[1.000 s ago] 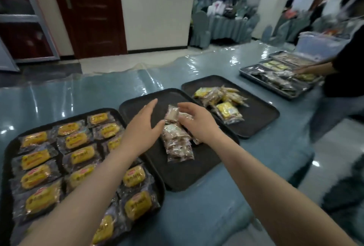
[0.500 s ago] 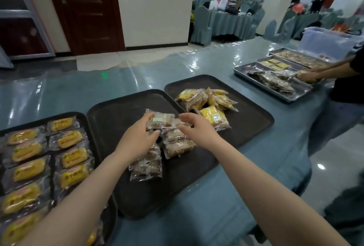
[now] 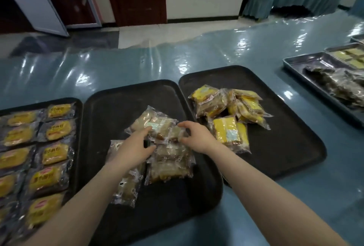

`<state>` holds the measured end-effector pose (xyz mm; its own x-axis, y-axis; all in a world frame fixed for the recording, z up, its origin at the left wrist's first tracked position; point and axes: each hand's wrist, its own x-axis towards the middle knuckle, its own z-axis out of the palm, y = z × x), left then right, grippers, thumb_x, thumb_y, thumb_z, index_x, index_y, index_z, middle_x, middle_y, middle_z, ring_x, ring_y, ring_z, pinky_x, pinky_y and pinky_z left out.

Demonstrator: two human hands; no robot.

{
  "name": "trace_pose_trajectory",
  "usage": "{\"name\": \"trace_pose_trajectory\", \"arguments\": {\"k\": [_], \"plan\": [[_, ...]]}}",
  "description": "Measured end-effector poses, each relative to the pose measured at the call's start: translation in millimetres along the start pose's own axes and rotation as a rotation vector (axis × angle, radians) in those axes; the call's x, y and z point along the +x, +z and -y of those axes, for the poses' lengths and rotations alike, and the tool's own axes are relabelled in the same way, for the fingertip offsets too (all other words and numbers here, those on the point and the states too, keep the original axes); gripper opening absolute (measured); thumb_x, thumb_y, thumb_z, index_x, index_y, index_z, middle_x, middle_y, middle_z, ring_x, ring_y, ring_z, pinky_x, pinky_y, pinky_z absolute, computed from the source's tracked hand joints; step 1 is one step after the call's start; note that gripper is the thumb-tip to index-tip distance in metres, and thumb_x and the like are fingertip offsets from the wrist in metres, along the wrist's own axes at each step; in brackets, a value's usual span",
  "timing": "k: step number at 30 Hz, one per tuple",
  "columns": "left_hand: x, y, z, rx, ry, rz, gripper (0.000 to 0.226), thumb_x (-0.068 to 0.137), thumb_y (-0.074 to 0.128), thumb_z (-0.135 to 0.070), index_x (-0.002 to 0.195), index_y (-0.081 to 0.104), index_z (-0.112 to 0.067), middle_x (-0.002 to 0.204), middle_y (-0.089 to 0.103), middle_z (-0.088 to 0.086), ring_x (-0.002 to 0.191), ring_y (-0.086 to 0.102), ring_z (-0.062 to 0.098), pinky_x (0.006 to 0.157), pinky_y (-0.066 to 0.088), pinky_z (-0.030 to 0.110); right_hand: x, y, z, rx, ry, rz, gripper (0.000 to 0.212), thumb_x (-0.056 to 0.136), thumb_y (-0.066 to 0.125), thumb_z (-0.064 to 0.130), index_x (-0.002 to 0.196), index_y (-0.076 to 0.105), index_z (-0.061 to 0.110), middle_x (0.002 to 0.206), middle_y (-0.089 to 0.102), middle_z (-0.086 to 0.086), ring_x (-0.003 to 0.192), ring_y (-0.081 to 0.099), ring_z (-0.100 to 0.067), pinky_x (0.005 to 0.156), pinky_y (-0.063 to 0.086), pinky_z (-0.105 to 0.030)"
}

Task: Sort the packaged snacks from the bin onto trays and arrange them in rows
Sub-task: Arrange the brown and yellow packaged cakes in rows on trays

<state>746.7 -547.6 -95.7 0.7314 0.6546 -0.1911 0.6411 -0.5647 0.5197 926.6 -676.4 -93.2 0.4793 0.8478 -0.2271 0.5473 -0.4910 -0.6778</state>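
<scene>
Head view: since half a second ago both hands have come down onto the brown snack packets (image 3: 169, 159) on the middle tray (image 3: 110, 108). Left hand (image 3: 134, 149) lies over them, fingers loosely extended; right hand (image 3: 197, 137) pinches the top packet (image 3: 157, 125). Packet count is indistinct; the left tray (image 3: 78, 111) is cut off.
</scene>
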Motion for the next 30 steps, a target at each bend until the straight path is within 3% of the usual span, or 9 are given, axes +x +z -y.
{"name": "trace_pose_trajectory", "arguments": {"k": [3,6,11,13,16,19,22,26,30], "plan": [[12,13,6,0.13,0.006,0.067,0.075,0.087,0.059,-0.02,0.149,0.02,-0.03,0.158,0.015,0.002,0.142,0.02,0.019,0.113,0.027,0.034,22,17,-12,-0.176,-0.098,0.127,0.08,0.083,0.07,0.029,0.15,0.027,0.028,0.157,0.026,-0.005,0.145,0.02,-0.025,0.116,0.023,-0.037],[25,21,6,0.133,-0.021,0.039,0.077,0.083,0.056,-0.007,0.149,0.023,-0.029,0.157,0.016,0.006,0.143,0.017,0.024,0.115,0.022,0.037,39,30,-13,-0.311,-0.21,0.117,0.089,0.081,0.069,0.033,0.151,0.014,0.037,0.162,0.004,-0.001,0.148,-0.005,-0.027,0.119,0.009,-0.045],[45,22,4,-0.163,0.063,-0.24,0.066,0.078,0.063,-0.005,0.136,0.044,-0.029,0.136,0.051,-0.005,0.123,0.048,0.011,0.102,0.04,0.031,72,40,-1,-0.155,-0.338,-0.038,0.045,0.089,0.061,0.04,0.13,0.055,0.026,0.128,0.06,0.0,0.12,0.053,-0.024,0.096,0.046,-0.041],[54,18,9,-0.268,0.046,-0.329,0.067,0.08,0.065,-0.011,0.133,0.039,-0.042,0.132,0.051,-0.012,0.118,0.049,0.003,0.098,0.044,0.029,85,37,1,0.009,-0.251,-0.103,0.036,0.094,0.055,0.04,0.127,0.057,0.027,0.119,0.066,0.002,0.109,0.061,-0.02,0.09,0.049,-0.039],[71,17,21,-0.297,-0.066,-0.381,0.07,0.084,0.063,-0.026,0.144,0.027,-0.031,0.145,0.038,-0.005,0.129,0.038,0.005,0.103,0.035,0.028,108,26,7,0.349,-0.122,-0.16,0.03,0.092,0.058,0.038,0.12,0.063,0.025,0.109,0.068,0.008,0.101,0.062,-0.011,0.088,0.05,-0.033],[86,23,32,-0.19,-0.06,-0.21,0.062,0.085,0.057,-0.038,0.14,0.028,-0.041,0.145,0.037,-0.008,0.129,0.032,-0.006,0.103,0.029,0.017,132,17,8,0.642,0.016,-0.052,0.019,0.086,0.068,0.029,0.104,0.07,0.023,0.095,0.071,0.008,0.088,0.066,-0.007,0.082,0.053,-0.029],[100,32,45,0.197,-0.125,0.047,0.07,0.092,0.052,-0.039,0.15,0.015,-0.026,0.158,0.009,0.01,0.145,0.008,0.029,0.116,0.017,0.041,151,5,6,0.762,0.137,0.059,0.01,0.083,0.067,0.021,0.091,0.073,0.025,0.086,0.073,0.004,0.085,0.068,-0.014,0.078,0.056,-0.033],[119,27,58,0.247,-0.211,0.103,0.086,0.088,0.051,-0.054,0.151,-0.001,-0.027,0.159,-0.008,0.008,0.145,-0.004,0.032,0.116,0.011,0.045,176,-5,8,0.846,0.267,0.063,0.013,0.082,0.066,0.03,0.09,0.073,0.022,0.09,0.074,-0.004,0.09,0.069,-0.024,0.085,0.055,-0.043],[133,13,80,0.353,-0.231,0.079,0.092,0.086,0.053,-0.056,0.151,-0.004,-0.024,0.158,-0.01,0.01,0.144,-0.003,0.034,0.116,0.01,0.044,189,1,5,0.856,0.321,-0.099,0.022,0.089,0.059,0.031,0.092,0.072,0.013,0.091,0.073,-0.011,0.079,0.068,-0.019,0.074,0.055,-0.034]]}}
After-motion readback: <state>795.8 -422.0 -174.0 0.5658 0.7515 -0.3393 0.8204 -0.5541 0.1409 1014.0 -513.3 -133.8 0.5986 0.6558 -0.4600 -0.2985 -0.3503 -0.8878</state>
